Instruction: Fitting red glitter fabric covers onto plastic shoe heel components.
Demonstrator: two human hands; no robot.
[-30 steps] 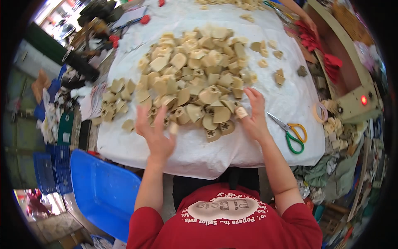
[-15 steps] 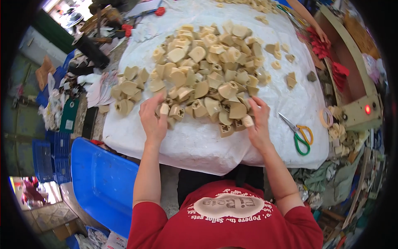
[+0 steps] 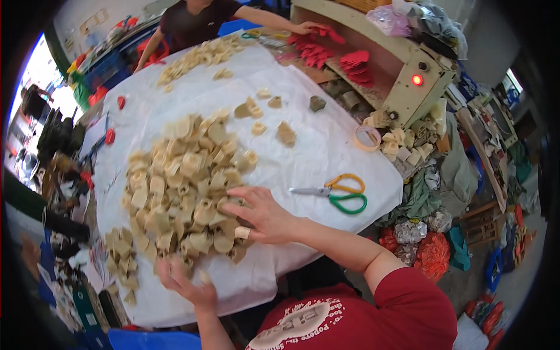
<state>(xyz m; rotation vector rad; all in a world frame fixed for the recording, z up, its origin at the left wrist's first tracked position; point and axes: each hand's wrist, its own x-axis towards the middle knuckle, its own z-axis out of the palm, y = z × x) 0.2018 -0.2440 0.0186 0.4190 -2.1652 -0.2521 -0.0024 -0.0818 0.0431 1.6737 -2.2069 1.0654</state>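
Note:
A heap of small beige, curved, cup-like pieces [image 3: 181, 175] lies on the white-covered table [image 3: 303, 245]. My right hand [image 3: 268, 217] rests against the heap's right side, fingers spread, with a pale cover on its thumb [image 3: 242, 233]. At the near edge of the heap is my left hand [image 3: 188, 284], slightly blurred, fingers apart and fingertips touching the pieces. Its thumb also wears a pale cover. No piece shows gripped in either hand. A smaller cluster of similar pieces [image 3: 121, 256] sits left of the heap.
Scissors [image 3: 332, 191] with one orange and one green handle lie right of my right hand. A tape roll [image 3: 367, 139] is by a machine [image 3: 417, 87] with a red light. Across the table, a co-worker's hand [image 3: 306, 27] touches red pieces [image 3: 312, 49]. A blue tub [image 3: 151, 339] stands below.
The view has swung to the right and up, bringing the co-worker into sight. My right hand has opened wider against the heap's side; my left hand stays at its near edge.

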